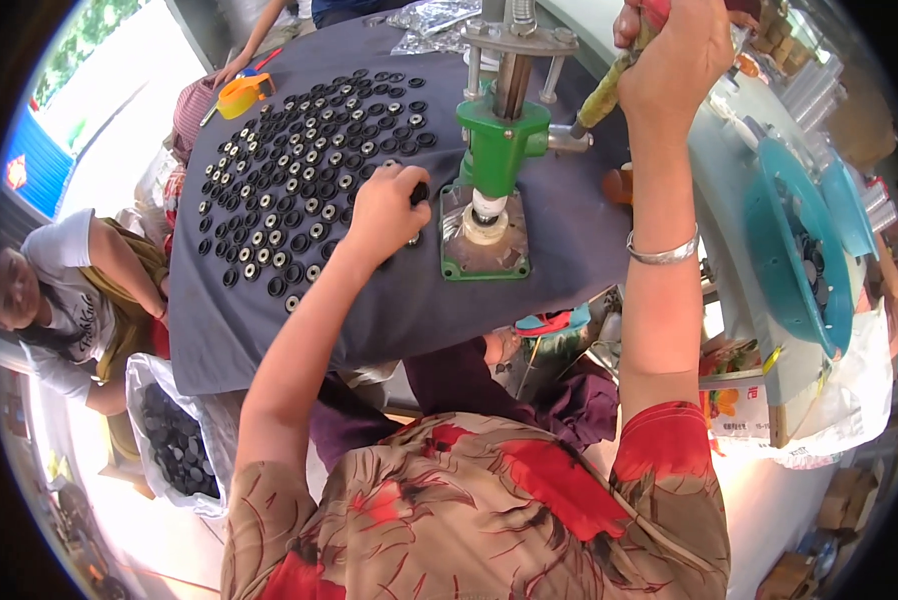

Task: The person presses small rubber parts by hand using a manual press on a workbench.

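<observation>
My right hand (pixel 677 62) is raised, its fingers wrapped round the lever (pixel 603 97) of a green hand press (pixel 501 145). The lever has a yellowish wrapped grip and a red end. On the table left of the press, my left hand (pixel 387 208) is closed, with a small black round part (pixel 420 194) at its fingertips. Below the press's ram, a pale round seat (pixel 485 226) sits on the metal base plate (pixel 514 262). Many black rings (pixel 326 190), some with silver centres, lie spread over the dark cloth left of my left hand.
An orange tape roll (pixel 241 97) lies at the table's far left. A lined container (pixel 214 430) of black discs stands on the floor at left. A teal basin (pixel 769 255) with dark parts is at right. A person (pixel 79 290) sits at left; another person's hand (pixel 231 70) rests beyond the tape.
</observation>
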